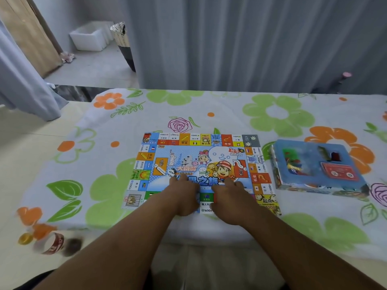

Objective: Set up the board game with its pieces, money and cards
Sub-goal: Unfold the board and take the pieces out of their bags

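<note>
Head: left hand [185, 194], right hand [228, 196] flat on board [194, 152].

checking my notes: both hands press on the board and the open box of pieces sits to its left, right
No. The head view shows the open box lying to the right of the board, not its left. The left hand and the right hand do both press on the board.

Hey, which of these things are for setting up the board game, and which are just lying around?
For the job: game board, under the left hand and right hand; open game box holding pieces and red cards.
Lying about: blurred red-and-white roll at near left; white bin and basket behind.
</note>
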A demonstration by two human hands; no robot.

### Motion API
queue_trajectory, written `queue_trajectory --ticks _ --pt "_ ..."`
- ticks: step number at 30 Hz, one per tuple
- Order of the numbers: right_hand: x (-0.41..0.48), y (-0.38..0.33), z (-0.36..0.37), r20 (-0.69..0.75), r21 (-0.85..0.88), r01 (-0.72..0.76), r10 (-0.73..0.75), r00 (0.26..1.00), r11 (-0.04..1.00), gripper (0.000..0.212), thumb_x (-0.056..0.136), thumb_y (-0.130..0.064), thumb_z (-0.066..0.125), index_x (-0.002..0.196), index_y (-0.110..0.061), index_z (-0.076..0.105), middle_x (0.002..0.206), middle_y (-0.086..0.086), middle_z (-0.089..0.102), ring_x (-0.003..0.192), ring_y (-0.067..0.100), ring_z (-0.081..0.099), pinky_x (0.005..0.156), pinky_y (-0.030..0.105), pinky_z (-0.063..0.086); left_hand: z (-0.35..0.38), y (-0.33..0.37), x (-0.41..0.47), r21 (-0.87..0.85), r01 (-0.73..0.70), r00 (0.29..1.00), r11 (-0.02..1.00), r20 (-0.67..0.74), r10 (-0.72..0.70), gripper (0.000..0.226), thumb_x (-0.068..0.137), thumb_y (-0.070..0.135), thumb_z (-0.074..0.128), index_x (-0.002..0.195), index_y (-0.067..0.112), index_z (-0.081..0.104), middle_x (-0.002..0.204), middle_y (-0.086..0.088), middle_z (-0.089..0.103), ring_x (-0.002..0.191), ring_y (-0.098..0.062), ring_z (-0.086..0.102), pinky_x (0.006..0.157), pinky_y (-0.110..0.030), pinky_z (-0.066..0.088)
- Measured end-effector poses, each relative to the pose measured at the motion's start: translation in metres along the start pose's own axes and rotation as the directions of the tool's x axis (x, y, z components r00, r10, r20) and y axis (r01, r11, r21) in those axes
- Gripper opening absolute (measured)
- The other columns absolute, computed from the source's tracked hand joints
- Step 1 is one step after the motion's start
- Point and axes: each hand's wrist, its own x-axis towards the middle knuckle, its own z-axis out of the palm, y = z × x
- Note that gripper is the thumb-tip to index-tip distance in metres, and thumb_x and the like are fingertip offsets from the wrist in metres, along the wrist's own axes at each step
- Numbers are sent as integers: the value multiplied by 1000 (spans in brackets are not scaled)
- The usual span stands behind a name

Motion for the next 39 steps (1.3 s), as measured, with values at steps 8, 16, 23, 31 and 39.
queue_trajectory --ticks 8,16,23,31,39 --pt "-6 21 -38 -195 84 -38 54 979 996 31 95 -37 58 121 -21 56 119 7 57 111 28 54 90 45 53 -28 34 4 -230 -54 975 972 -223 2 49 91 32 66 136 20 51 133 -12 47 121 -32 51 97 -41 48" --pt "-11 97 -82 -391 273 -226 323 862 935 9 87 -12 60 95 -13 64 99 10 66 94 34 63 75 39 53 -41 110 28 -456 -248 921 855 -385 61 49 91 21 65 138 19 52 137 -8 55 119 -27 57 95 -35 49" --pt "-4 158 -87 -466 286 -464 545 697 838 47 89 -17 66 133 -7 54 133 24 48 123 45 44 95 48 44 -30 154 37 -504 -330 921 798 -356 156 48 93 13 58 139 21 49 136 -6 57 109 -26 62 88 -38 53" --pt "6 190 -81 -434 248 -615 653 620 749 47 90 -22 60 135 -14 51 136 22 51 129 44 39 99 51 39 -26 169 41 -472 -339 929 813 -302 212 46 96 14 56 141 20 48 141 -7 55 108 -28 64 89 -42 56" --pt "5 190 -81 -559 354 -510 614 557 784 36 88 -5 56 123 -12 60 119 19 62 120 43 46 89 47 42 -26 167 49 -526 -321 935 788 -309 175 39 95 13 57 134 20 53 131 -4 60 99 -17 58 69 -22 46"
